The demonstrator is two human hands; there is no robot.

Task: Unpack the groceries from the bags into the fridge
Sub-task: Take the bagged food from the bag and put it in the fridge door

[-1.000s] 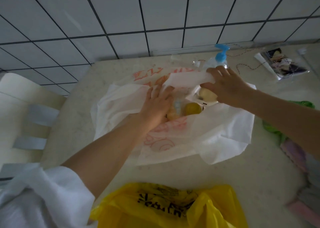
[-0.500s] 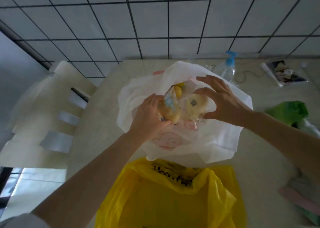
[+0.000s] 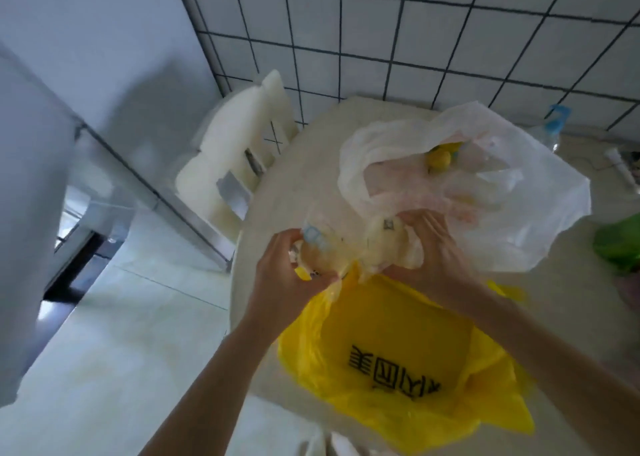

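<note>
**Two wrapped items lifted clear of the white bag**

Left hand and right hand each hold a clear-wrapped pale bun, the left bun and the right bun, fingers curled round the wrappers. Half a second earlier both buns were still over the mouth of the white bag; they now hang above the near edge of the worktop, over the yellow bag. The view has swung left toward the fridge, suggesting carriage there comes next. A yellow fruit remains in the white bag
</note>
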